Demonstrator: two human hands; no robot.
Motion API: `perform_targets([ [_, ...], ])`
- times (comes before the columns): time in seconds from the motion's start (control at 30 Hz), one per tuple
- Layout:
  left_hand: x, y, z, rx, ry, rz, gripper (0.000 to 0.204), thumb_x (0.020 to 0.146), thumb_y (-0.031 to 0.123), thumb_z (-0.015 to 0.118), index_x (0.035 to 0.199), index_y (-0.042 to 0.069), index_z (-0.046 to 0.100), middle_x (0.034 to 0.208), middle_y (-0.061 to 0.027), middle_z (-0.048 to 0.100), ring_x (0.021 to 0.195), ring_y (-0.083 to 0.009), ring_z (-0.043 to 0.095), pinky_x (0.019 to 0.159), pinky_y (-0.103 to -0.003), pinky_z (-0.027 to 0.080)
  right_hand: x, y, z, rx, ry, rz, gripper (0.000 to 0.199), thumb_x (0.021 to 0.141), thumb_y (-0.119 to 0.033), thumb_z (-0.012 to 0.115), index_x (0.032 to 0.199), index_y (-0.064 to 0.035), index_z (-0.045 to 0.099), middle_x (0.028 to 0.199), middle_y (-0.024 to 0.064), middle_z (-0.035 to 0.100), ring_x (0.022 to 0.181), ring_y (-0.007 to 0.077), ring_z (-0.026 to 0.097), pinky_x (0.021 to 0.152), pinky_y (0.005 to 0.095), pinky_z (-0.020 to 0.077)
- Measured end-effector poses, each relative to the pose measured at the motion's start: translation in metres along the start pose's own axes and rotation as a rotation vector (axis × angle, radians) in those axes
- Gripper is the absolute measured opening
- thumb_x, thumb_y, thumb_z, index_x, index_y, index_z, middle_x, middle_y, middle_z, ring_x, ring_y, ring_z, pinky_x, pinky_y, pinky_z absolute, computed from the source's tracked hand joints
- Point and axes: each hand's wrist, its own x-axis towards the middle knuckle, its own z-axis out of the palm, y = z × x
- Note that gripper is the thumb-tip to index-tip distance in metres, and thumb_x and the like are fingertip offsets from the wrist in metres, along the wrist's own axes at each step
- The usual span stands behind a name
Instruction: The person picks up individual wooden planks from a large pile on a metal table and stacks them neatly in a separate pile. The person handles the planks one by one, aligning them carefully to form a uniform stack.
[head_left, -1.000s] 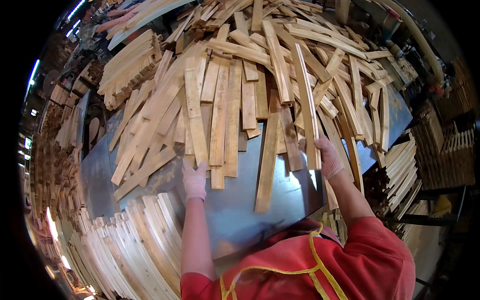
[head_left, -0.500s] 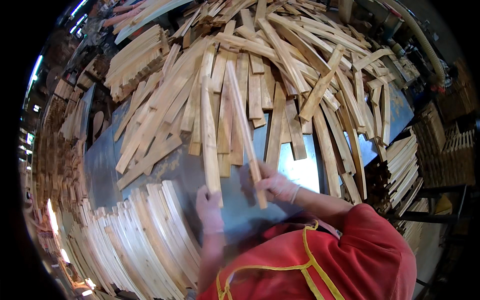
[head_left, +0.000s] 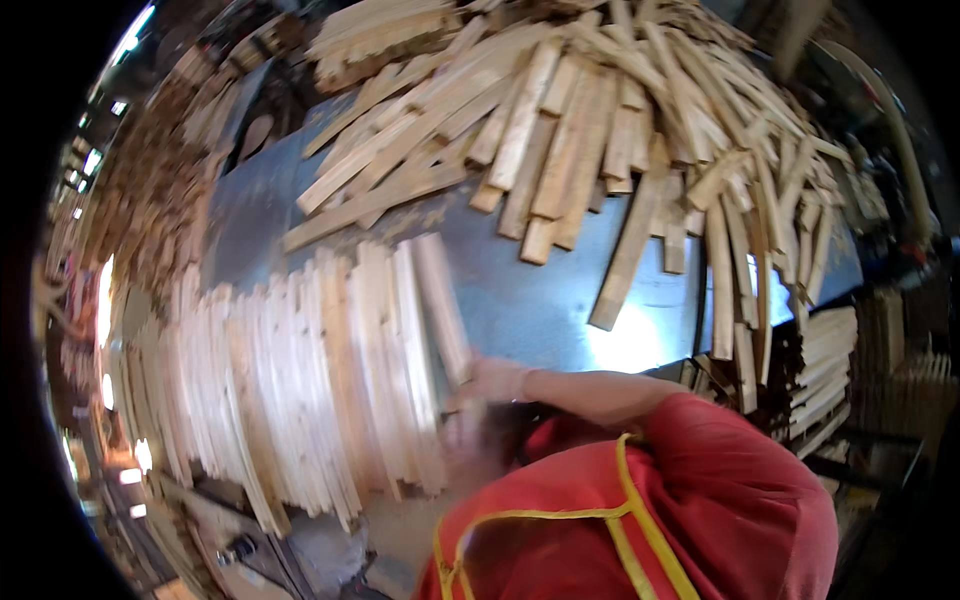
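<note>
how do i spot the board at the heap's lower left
Find the blue-grey table, then the heap of boards across its far side. At the heap's lower left edge lies the board. It runs much closer to sideways than its steeper neighbours.

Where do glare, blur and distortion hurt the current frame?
Head view: white glare washes out part of the metal table; head view: the left hand is badly smeared, the right hand soft too; head view: fisheye bends straight edges toward the black rim, including the row of pale boards.
</note>
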Motion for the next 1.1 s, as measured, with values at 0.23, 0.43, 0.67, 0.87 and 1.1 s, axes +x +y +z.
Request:
perform_targets([
  [0.23, 0.089, -0.004, -0.023, 0.256, 0.096, 0.159, 0.091, 0.084, 0.039, 0.078, 0.161, 0.007, 0.041, 0.162, -0.0212, 0.042, 0.151, -0.0421, 0.037, 0.127, -0.052, 0.028, -0.003, 0.014, -0.077, 0.254, 0.317, -0.251, 0.052, 0.090, -0.037, 0.069, 0.130, -0.0047, 0.063, 0.122, 0.0233, 0.072, 0.111, 0.0447, 0.069, 0.097, 0.0478, 0.0551],
  [0.43, 0.146, 0.006, -0.005, 0.445, 0.014, -0.006, 0.091, 0.091, 0.048, 0.071, 0.163, 0.005, 0.037, 0.167, -0.0218, 0.037, 0.155, -0.0412, 0.030, 0.130, -0.053, 0.022, -0.145, 0.146, -0.306, 0.258, 1.605, 0.454, 0.088, 0.082, -0.040, 0.084, 0.151, 0.0004, 0.047, 0.148, 0.0260, 0.055, 0.135, 0.0411, 0.057, 0.109, 0.0476, 0.0500],
  [0.67, 0.160, 0.018, -0.003, 0.574, -0.100, -0.088, 0.099, 0.092, 0.058, 0.069, 0.168, 0.011, 0.027, 0.173, -0.0145, 0.028, 0.159, -0.0342, 0.024, 0.133, -0.047, 0.016, -0.162, 0.226, -0.386, 0.102, 1.659, 0.844, 0.091, 0.080, -0.028, 0.082, 0.156, -0.0023, 0.039, 0.147, 0.0222, 0.053, 0.130, 0.0375, 0.059, 0.103, 0.0458, 0.0538],
  [0.87, 0.152, 0.002, 0.007, 0.611, 0.003, -0.049, 0.094, 0.090, 0.051, 0.072, 0.164, 0.007, 0.034, 0.168, -0.0180, 0.035, 0.156, -0.0379, 0.030, 0.131, -0.050, 0.020, -0.188, 0.235, -0.281, 1.624, 0.877, -0.643, 0.060, 0.082, -0.013, 0.076, 0.138, -0.0069, 0.054, 0.122, 0.0121, 0.066, 0.110, 0.0287, 0.066, 0.091, 0.0447, 0.0576],
  [1.1, 0.157, 0.002, 0.012, 0.590, 0.022, -0.009, 0.093, 0.089, 0.047, 0.074, 0.163, 0.007, 0.035, 0.166, -0.0161, 0.037, 0.155, -0.0370, 0.031, 0.131, -0.050, 0.021, -0.237, 0.172, -0.178, 1.516, 0.425, -0.040, 0.068, 0.087, -0.018, 0.085, 0.148, -0.0125, 0.054, 0.131, 0.0098, 0.070, 0.118, 0.0259, 0.069, 0.089, 0.0390, 0.0608],
])
